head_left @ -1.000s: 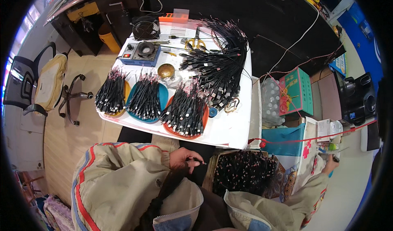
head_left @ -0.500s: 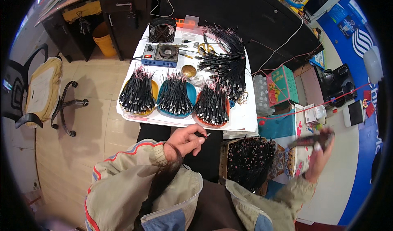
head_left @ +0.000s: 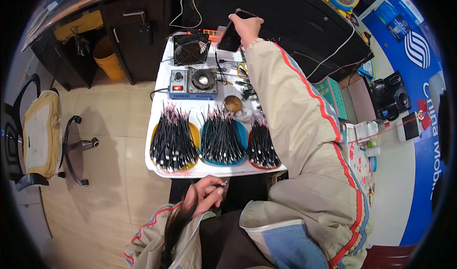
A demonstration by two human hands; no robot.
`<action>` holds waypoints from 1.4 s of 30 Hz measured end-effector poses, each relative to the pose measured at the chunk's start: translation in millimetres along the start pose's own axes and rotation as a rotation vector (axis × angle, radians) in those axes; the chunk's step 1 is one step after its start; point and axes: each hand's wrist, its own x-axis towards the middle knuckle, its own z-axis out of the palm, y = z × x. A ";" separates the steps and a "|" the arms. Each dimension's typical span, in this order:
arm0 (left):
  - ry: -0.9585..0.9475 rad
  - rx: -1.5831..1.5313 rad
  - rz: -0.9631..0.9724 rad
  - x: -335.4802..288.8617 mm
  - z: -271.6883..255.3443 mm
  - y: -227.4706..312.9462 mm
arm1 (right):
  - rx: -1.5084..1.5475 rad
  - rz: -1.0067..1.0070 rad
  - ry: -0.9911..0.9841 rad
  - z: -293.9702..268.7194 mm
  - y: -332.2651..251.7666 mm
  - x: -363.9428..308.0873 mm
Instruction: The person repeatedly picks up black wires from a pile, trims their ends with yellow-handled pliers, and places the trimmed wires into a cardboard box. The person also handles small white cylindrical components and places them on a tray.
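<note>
My right hand (head_left: pixel 247 29) reaches over the far end of the white table and grips a dark smartphone (head_left: pixel 230 39), held tilted beside the black fan. In front of the near table edge, my left hand (head_left: pixel 205 196) is pinched on a small dark piece with a bright tip (head_left: pixel 223 183); its kind is too small to tell. Bundles of short black cables with pinkish wire ends fill a yellow tray (head_left: pixel 194 134), a blue tray (head_left: pixel 243 136) and a red tray (head_left: pixel 259 165). My right sleeve hides part of the table's right side.
Behind the trays stand a blue solder pot unit (head_left: pixel 194 96) with a lit red switch, a round brownish tin (head_left: pixel 233 104) and a black fan (head_left: pixel 191 50). An office chair (head_left: pixel 43 133) is at the left. Dark cabinets (head_left: pixel 281 35) border the far side.
My right hand has swung from the right side to the table's far end with the smartphone. My left hand stays pinched, a little lower in the picture. The view has shifted.
</note>
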 end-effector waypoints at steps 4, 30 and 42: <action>-0.017 -0.095 -0.026 7.5 -23.2 -4.5 | -0.126 0.054 0.004 44.0 13.3 14.9; 0.158 -0.015 0.535 -11.1 71.4 15.6 | 1.611 -0.798 -1.300 -329.0 -217.1 -329.7; 0.119 0.031 0.514 -52.9 130.6 10.4 | 1.716 -0.972 -1.087 -447.9 -210.6 -392.9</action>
